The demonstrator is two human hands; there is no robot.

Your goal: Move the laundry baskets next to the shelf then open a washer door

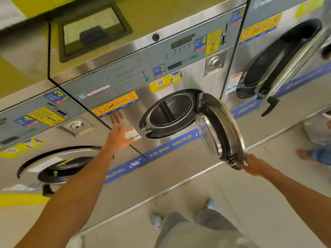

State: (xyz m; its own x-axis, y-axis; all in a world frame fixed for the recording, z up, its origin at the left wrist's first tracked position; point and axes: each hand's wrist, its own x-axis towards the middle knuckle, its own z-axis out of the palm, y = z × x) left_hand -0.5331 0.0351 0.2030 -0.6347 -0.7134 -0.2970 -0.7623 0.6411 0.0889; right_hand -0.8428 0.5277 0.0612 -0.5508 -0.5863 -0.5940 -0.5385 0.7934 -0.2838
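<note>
The middle steel washer [186, 81] has its round door [221, 129] swung wide to the right, hinged on the right side. The perforated drum [171, 109] is exposed and looks empty. My right hand [254, 165] touches the door's lower outer rim near the latch, fingers stretched out. My left hand [119, 136] rests flat, fingers spread, on the washer's front panel left of the opening. No laundry baskets or shelf are in view.
A washer on the left [59, 165] has its door shut. The washer on the right [279, 56] has its door open. Another person's foot and jeans [315, 155] stand at the right edge. My own legs and shoes [188, 224] are on the tiled floor.
</note>
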